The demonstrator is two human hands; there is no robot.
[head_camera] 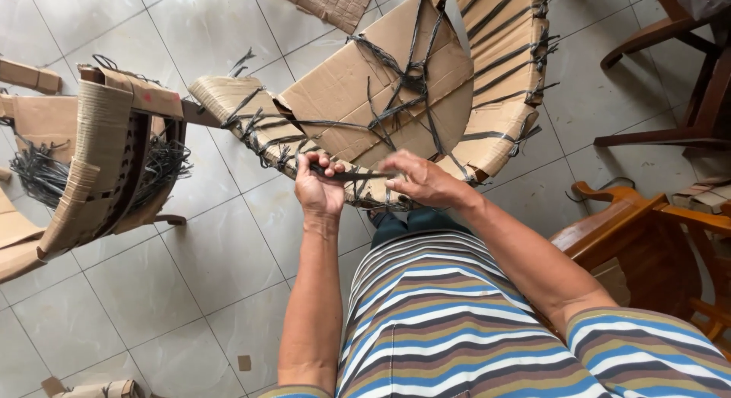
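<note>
cardboard shell, curved and laced with black strips, fills the upper middle of the frame, its lower rim resting against the person's lap. left hand, at centre frame, is clenched around one end of a black strap that runs across to the right hand; the right hand's fingers pinch the strap's other end against the shell's rim. a second cardboard frame with black strips stands at the left edge on the tiled floor. wooden chairs sit at the right edge.
</note>
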